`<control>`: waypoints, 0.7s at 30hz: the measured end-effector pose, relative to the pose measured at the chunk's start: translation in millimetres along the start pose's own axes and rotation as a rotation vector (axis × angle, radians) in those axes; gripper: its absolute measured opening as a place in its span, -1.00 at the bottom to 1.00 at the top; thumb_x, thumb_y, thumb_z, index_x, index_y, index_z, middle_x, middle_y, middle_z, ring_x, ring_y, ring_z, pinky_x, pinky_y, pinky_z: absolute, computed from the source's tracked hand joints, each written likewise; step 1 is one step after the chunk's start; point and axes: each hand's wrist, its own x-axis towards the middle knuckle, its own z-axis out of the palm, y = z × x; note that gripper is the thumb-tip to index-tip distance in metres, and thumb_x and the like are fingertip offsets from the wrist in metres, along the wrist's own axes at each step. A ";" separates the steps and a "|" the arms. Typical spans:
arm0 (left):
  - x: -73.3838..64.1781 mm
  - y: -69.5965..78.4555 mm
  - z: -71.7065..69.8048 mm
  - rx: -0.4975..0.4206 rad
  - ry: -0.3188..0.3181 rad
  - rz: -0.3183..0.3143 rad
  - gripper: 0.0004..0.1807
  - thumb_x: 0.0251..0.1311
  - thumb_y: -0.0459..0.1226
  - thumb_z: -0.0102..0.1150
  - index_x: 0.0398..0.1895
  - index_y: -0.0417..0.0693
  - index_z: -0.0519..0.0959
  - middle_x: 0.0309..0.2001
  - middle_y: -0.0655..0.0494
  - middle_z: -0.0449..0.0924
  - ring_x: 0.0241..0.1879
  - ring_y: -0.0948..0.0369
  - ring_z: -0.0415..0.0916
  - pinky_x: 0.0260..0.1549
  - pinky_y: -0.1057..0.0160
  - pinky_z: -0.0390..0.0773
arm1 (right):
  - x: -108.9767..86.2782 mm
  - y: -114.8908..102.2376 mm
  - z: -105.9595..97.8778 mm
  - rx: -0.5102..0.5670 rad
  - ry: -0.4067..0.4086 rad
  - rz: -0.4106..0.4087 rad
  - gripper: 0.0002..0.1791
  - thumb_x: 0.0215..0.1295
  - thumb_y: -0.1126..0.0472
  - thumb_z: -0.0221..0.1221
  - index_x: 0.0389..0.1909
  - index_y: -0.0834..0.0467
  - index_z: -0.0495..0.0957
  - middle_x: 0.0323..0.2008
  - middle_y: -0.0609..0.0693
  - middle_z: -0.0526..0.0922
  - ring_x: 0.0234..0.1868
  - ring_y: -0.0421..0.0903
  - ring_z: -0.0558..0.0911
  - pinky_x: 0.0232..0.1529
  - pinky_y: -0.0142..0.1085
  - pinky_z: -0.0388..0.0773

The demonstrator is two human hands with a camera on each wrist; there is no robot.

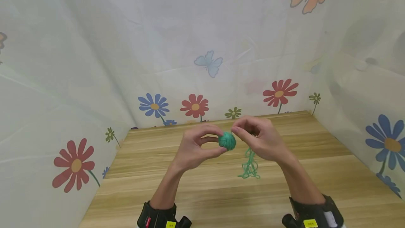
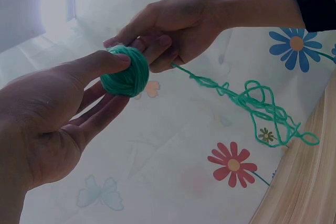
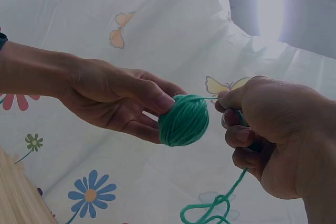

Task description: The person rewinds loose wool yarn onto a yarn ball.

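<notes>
A small green ball of yarn is held above the table, between the thumb and fingers of my left hand. Close on its right, my right hand pinches the strand that runs off the ball; in the right wrist view this short strand looks taut. More yarn passes through the curled fingers of the right hand. Below that hand a loose, tangled tail of yarn dangles in loops, also plain in the left wrist view as a looped tangle.
A wood-grain table lies beneath both hands. White sheeting printed with flowers and butterflies stands behind it and along both sides. Each wrist wears a black strap with a camera, such as the left wristband.
</notes>
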 end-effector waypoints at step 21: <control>-7.4 -13.1 -1.3 -0.247 -0.044 0.072 -0.58 -0.02 -0.75 0.33 -0.03 -0.58 0.50 -0.01 -0.27 0.59 0.03 -0.10 0.56 -0.02 -0.17 0.70 | 4.3 26.7 17.9 -0.112 -0.063 0.093 -0.89 0.45 0.35 0.24 -0.17 0.18 0.73 -0.52 -0.08 0.62 -0.65 -0.22 0.41 -0.69 -0.48 0.35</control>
